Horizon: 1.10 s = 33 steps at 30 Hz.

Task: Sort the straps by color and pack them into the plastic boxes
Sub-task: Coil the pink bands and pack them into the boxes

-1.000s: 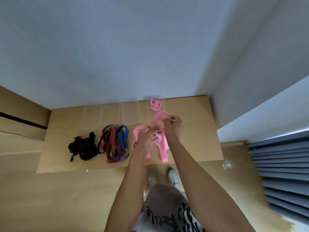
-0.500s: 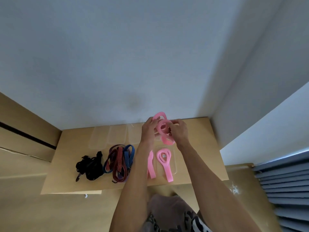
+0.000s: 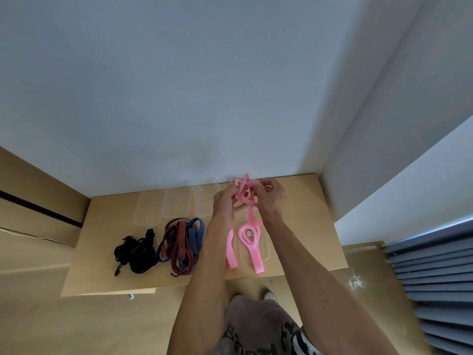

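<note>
Both hands hold one looped pink strap [image 3: 245,196] above the far part of the wooden table [image 3: 107,257]. My left hand [image 3: 225,202] pinches its left side and my right hand [image 3: 271,199] pinches its right side; a tail hangs down between them. Two more pink straps lie below: one [image 3: 252,243] on a clear lid or tray [image 3: 266,248], one [image 3: 231,249] partly behind my left forearm. A red, blue and purple strap bundle [image 3: 181,242] and a black bundle [image 3: 135,251] lie to the left. Three clear plastic boxes [image 3: 176,202] line the wall; a fourth behind my hands is mostly hidden.
A grey wall rises right behind the table. A wooden cabinet [image 3: 30,201] stands to the left and a grey slatted blind [image 3: 432,278] to the right. My legs and shoes show below the table's near edge.
Both hands lifted the pink strap off the pile and carried it toward the wall, over the far-right box. The camera tilted, so the table sits lower in view.
</note>
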Each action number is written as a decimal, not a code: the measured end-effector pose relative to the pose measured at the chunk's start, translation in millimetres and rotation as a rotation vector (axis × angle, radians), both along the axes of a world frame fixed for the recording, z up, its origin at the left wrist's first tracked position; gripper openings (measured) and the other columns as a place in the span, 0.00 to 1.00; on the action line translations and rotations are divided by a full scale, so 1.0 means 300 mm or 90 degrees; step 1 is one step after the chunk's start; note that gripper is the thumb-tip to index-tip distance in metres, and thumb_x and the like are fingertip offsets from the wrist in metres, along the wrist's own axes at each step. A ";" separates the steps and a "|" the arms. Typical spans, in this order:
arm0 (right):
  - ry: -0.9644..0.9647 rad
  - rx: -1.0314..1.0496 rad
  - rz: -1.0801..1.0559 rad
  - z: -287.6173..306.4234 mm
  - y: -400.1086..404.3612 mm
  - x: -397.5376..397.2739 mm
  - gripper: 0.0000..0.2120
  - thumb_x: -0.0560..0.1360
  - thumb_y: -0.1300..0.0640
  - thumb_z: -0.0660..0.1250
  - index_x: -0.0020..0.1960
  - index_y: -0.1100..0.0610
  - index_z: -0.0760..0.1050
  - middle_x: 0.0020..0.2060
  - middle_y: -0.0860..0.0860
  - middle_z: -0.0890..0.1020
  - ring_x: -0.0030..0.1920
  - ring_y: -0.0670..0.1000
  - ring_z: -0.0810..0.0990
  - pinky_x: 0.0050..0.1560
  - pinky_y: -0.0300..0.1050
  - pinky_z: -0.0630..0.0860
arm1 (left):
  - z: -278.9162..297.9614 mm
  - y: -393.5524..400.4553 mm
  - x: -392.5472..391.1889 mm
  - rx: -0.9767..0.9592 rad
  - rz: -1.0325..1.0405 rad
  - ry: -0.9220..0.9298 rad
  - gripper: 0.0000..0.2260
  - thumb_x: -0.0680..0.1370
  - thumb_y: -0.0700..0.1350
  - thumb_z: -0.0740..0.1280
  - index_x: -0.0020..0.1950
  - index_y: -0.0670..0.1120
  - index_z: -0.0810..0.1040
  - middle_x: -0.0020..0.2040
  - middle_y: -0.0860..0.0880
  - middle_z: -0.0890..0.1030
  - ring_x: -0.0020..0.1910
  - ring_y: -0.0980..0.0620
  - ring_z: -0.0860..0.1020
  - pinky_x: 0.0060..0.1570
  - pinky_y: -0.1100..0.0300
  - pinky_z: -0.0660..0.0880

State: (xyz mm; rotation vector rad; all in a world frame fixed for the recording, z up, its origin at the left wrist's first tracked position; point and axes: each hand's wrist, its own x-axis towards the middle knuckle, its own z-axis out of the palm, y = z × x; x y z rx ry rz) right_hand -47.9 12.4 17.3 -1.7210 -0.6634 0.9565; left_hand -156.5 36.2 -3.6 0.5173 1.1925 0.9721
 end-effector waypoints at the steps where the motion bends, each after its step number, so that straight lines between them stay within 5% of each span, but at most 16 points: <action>1: -0.009 0.007 0.003 -0.002 -0.004 -0.003 0.05 0.75 0.62 0.68 0.50 0.63 0.78 0.41 0.57 0.85 0.43 0.56 0.85 0.43 0.52 0.83 | -0.004 0.000 -0.006 -0.006 0.003 0.011 0.07 0.73 0.34 0.66 0.45 0.37 0.83 0.40 0.45 0.84 0.40 0.49 0.83 0.35 0.54 0.81; 3: -0.031 0.024 0.011 -0.004 -0.009 -0.012 0.04 0.75 0.62 0.69 0.48 0.62 0.77 0.39 0.55 0.84 0.40 0.54 0.84 0.38 0.42 0.79 | -0.015 0.004 -0.013 -0.023 0.001 0.046 0.08 0.70 0.32 0.68 0.47 0.38 0.84 0.40 0.45 0.84 0.40 0.49 0.83 0.39 0.52 0.82; 6: -0.035 0.033 0.034 -0.017 -0.012 -0.018 0.04 0.75 0.61 0.71 0.45 0.61 0.78 0.38 0.52 0.83 0.38 0.50 0.81 0.35 0.33 0.74 | -0.030 0.008 -0.009 -0.023 0.009 0.125 0.11 0.68 0.28 0.71 0.44 0.42 0.86 0.39 0.46 0.84 0.39 0.51 0.82 0.34 0.59 0.80; 9: -0.047 0.021 0.048 -0.042 -0.024 -0.014 0.02 0.75 0.63 0.71 0.45 0.62 0.80 0.38 0.53 0.83 0.40 0.51 0.80 0.40 0.40 0.76 | -0.044 0.004 -0.007 0.059 -0.013 0.233 0.15 0.68 0.27 0.74 0.37 0.48 0.84 0.34 0.52 0.84 0.37 0.53 0.81 0.33 0.64 0.78; 13: -0.056 0.029 0.084 -0.073 -0.045 -0.016 0.11 0.76 0.52 0.72 0.51 0.60 0.83 0.43 0.52 0.86 0.43 0.50 0.82 0.45 0.46 0.79 | -0.064 -0.017 -0.015 0.132 -0.023 0.335 0.13 0.70 0.36 0.79 0.45 0.51 0.82 0.42 0.50 0.86 0.43 0.52 0.85 0.41 0.60 0.82; 16: -0.075 0.029 0.101 -0.085 -0.049 -0.009 0.17 0.74 0.51 0.74 0.59 0.60 0.83 0.54 0.53 0.84 0.53 0.49 0.82 0.53 0.42 0.79 | -0.071 -0.030 -0.012 0.198 -0.015 0.371 0.09 0.73 0.38 0.77 0.51 0.46 0.84 0.44 0.49 0.86 0.43 0.53 0.84 0.41 0.63 0.81; 18: -0.133 0.051 0.092 -0.089 -0.046 -0.009 0.13 0.75 0.54 0.74 0.55 0.60 0.84 0.55 0.56 0.83 0.55 0.53 0.81 0.56 0.48 0.78 | -0.074 -0.038 -0.008 0.228 -0.033 0.399 0.06 0.74 0.38 0.75 0.51 0.41 0.86 0.42 0.47 0.86 0.42 0.51 0.84 0.43 0.60 0.81; 21: -0.220 0.058 0.105 -0.088 -0.036 -0.023 0.11 0.77 0.54 0.71 0.50 0.62 0.84 0.52 0.57 0.83 0.52 0.55 0.80 0.54 0.51 0.76 | -0.069 -0.044 -0.007 0.239 -0.044 0.390 0.04 0.77 0.37 0.73 0.50 0.38 0.85 0.42 0.44 0.85 0.44 0.46 0.84 0.46 0.55 0.82; 26: -0.216 -0.034 0.153 -0.108 -0.037 -0.050 0.11 0.82 0.55 0.60 0.47 0.62 0.75 0.42 0.55 0.81 0.40 0.54 0.77 0.36 0.43 0.68 | -0.047 -0.041 -0.019 0.233 0.000 0.368 0.04 0.77 0.37 0.70 0.49 0.43 0.84 0.42 0.49 0.83 0.42 0.53 0.80 0.44 0.60 0.77; 33: -0.259 -0.134 0.188 -0.112 -0.022 -0.048 0.11 0.82 0.54 0.59 0.45 0.61 0.70 0.39 0.56 0.77 0.38 0.55 0.74 0.36 0.45 0.64 | -0.023 -0.044 -0.016 0.184 0.081 0.267 0.08 0.73 0.29 0.67 0.41 0.40 0.82 0.33 0.51 0.78 0.37 0.52 0.75 0.38 0.60 0.74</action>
